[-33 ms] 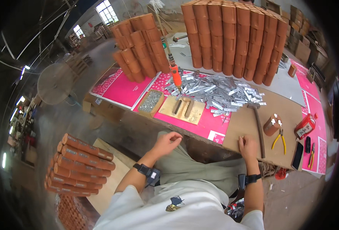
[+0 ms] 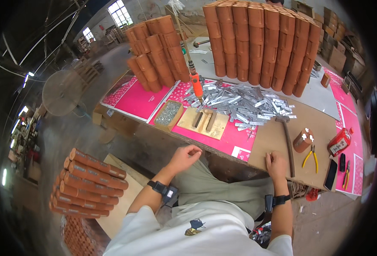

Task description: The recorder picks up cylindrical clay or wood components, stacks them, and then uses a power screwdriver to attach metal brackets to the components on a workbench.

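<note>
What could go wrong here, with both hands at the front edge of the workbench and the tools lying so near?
1. The long-handled hammer lies beside the right hand; a knock might send it off the brown workbench.
2. The loose heap of grey metal strips could scratch fingers or slide.
3. The tall stack of brown cylindrical tubes behind the heap may topple if the bench is bumped.

The left hand looks loosely curled at the bench edge.

heap of strips (image 2: 244,104): shiny grey metal | jig block (image 2: 203,123) just before heap: pale matt wood | sheet (image 2: 139,100) left of heap: glossy pink paper | tabletop (image 2: 269,141): matt brown board
</note>
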The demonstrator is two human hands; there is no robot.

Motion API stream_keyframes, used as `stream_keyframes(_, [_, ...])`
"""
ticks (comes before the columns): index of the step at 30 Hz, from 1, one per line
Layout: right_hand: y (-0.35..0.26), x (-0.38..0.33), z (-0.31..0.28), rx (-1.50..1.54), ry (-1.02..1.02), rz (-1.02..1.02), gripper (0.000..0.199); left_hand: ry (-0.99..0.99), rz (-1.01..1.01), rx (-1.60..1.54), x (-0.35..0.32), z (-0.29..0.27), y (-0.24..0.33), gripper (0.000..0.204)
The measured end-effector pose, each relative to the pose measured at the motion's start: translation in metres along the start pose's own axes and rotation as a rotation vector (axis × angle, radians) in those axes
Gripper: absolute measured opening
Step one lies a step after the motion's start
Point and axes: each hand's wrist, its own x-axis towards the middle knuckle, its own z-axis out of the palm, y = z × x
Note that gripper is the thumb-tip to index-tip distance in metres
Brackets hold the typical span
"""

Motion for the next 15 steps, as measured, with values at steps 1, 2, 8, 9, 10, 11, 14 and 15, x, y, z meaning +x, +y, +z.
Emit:
stream_keyframes(1, [0.001, -0.001, 0.000, 0.004, 0.003, -0.009, 0.030, 0.040, 0.009, -0.025, 0.006, -0.008, 0.002, 0.018])
stream_keyframes(2, [0.002, -0.001, 0.001, 0.008, 0.007, -0.014, 0.030, 0.049, 0.010, -0.023, 0.011, -0.014, -0.002, 0.018])
stream_keyframes(8, [0.002, -0.001, 0.000, -0.025, -0.032, 0.018, 0.029, 0.274, -0.038, -0.198, 0.062, -0.067, -0.026, 0.017])
stream_keyframes(9, [0.003, -0.001, 0.001, -0.031, -0.050, 0.042, 0.028, 0.328, -0.033, -0.178, 0.073, -0.080, -0.027, 0.016])
stream_keyframes(10, [0.003, -0.001, 0.002, -0.031, -0.049, 0.034, 0.028, 0.382, -0.029, -0.159, 0.084, -0.094, -0.029, 0.015])
stream_keyframes(11, [0.001, -0.001, 0.003, -0.048, -0.033, 0.018, 0.027, 0.404, -0.040, -0.172, 0.096, -0.110, -0.030, 0.014])
stream_keyframes(14, [0.002, -0.004, 0.005, -0.053, -0.009, -0.011, 0.025, 0.523, 0.004, -0.162, 0.128, -0.150, -0.050, 0.012])
stream_keyframes(15, [0.002, -0.003, 0.006, -0.040, 0.001, -0.013, 0.025, 0.610, 0.062, -0.135, 0.139, -0.161, -0.056, 0.012])
